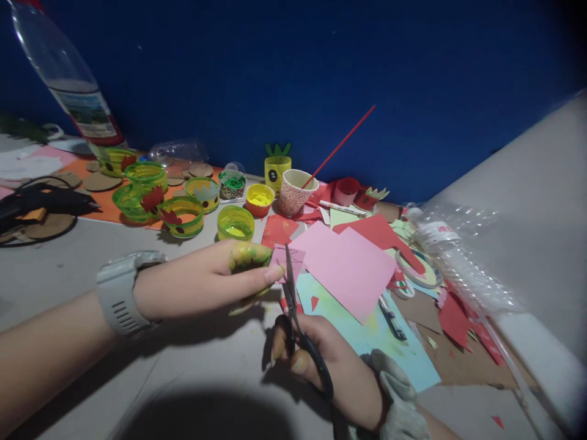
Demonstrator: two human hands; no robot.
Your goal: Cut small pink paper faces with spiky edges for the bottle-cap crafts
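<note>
Scissors (292, 305) fill the fingers of the right hand (342, 373), blades at the pink slip (297, 260) the left hand (208, 278) pinches above the bench (77, 287) — a loose pinch could skew a cut, or nick the nearby thumb

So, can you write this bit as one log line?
left hand: holding small pink piece | right hand: gripping scissors | blades: overlapping pink piece in view | nearby: larger pink sheets, red paper
</note>
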